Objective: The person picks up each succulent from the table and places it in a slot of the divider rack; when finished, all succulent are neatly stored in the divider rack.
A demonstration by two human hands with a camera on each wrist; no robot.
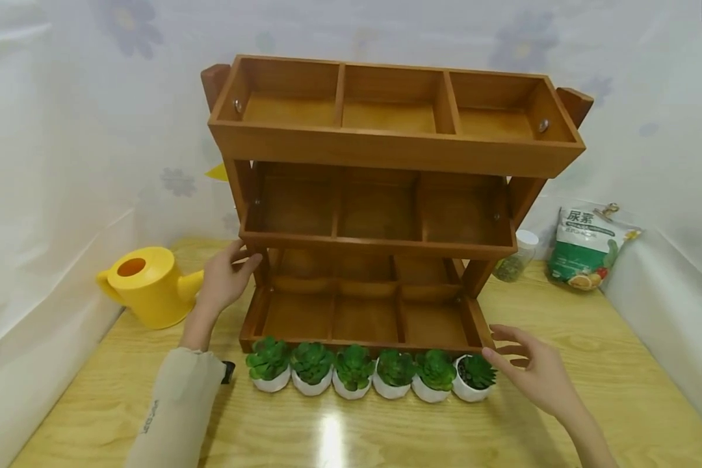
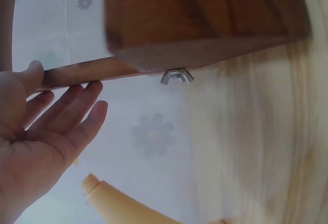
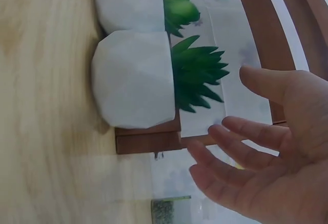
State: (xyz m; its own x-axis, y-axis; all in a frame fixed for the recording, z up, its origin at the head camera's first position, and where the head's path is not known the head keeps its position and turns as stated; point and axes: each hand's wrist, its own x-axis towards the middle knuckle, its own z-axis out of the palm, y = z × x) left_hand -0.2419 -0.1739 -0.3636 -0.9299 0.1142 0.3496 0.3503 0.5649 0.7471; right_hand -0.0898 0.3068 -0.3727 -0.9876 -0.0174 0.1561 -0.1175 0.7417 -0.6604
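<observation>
A brown three-tier wooden plant stand (image 1: 380, 244) with divided trays stands on the table. My left hand (image 1: 225, 276) is at its left upright, thumb on one side of the wood and fingers on the other. In the left wrist view, the left hand (image 2: 51, 126) holds that wooden bar (image 2: 84, 73) loosely. My right hand (image 1: 535, 374) hovers by the bottom tray's right front corner, fingers spread and gently bent. The right wrist view shows this hand (image 3: 266, 152) holding nothing, beside a potted succulent (image 3: 136, 80). Several succulents (image 1: 353, 370) in white pots line the stand's front edge.
At the left is a yellow watering can (image 1: 152, 286). A green-and-white bag (image 1: 587, 250) closed with a clip leans at the back right, next to a lidded clear jar (image 1: 515, 257). White patterned sheeting (image 1: 76, 130) encloses the wooden table (image 1: 591, 331).
</observation>
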